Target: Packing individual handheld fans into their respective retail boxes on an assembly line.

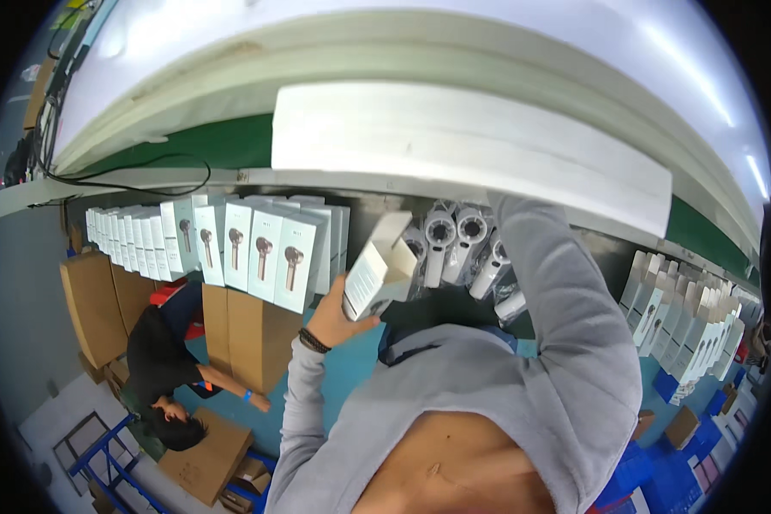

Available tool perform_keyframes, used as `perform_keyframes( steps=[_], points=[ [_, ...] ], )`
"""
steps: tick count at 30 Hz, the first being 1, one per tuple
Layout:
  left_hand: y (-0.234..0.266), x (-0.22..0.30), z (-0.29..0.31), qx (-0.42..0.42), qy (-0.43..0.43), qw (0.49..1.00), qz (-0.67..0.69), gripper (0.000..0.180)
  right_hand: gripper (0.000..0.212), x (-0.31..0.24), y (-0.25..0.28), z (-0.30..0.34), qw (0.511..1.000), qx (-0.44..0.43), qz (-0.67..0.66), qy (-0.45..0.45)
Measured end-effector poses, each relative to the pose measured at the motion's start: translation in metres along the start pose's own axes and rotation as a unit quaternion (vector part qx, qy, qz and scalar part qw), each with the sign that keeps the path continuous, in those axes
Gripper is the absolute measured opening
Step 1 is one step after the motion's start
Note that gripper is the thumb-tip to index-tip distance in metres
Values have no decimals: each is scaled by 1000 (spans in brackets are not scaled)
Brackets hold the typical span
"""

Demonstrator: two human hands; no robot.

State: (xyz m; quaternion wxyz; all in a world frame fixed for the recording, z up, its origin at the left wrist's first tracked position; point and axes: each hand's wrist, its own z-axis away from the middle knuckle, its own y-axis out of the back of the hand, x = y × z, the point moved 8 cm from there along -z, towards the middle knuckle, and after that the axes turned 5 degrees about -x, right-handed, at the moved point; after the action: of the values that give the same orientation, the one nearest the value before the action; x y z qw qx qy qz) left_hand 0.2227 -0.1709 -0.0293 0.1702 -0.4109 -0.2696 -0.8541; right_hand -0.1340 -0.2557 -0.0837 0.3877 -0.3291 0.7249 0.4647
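Observation:
My left hand [332, 315] is wrapped round a small white box [370, 276] and tilts it, its top flaps standing up. Just right of that box lie several white handheld fans [440, 242] in clear plastic bags. My right arm, in a grey sleeve [565, 283], reaches past these fans and passes behind a long white panel [463, 146], which hides my right hand. What that hand touches cannot be seen.
Rows of printed boxes [265, 257] stand along the bench on the left. Open-topped boxes [685, 317] crowd the right end. Beyond the bench at left, a person in black [164, 360] bends near brown cartons [206, 458]. A black cable [128, 184] hangs along the ledge.

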Motion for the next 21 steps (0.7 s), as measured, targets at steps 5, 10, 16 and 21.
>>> perform_keyframes(
  steps=[5, 10, 16, 21],
  points=[
    [4, 28, -7, 47, -93, 995, 2, 86, 21, 53, -5, -65, 997, 42, -42, -53],
    [1, 70, -3, 73, -147, 984, -72, 89, 18, 76, 31, -36, 986, 100, -83, -102],
    [-35, 75, -14, 6, -111, 992, -62, 87, 12, 3, 165, 94, 938, 245, -148, -193],
    [-86, 80, -38, -69, -85, 991, -75, 89, 15, -118, 248, 140, 957, 286, 3, -47]
  ],
)
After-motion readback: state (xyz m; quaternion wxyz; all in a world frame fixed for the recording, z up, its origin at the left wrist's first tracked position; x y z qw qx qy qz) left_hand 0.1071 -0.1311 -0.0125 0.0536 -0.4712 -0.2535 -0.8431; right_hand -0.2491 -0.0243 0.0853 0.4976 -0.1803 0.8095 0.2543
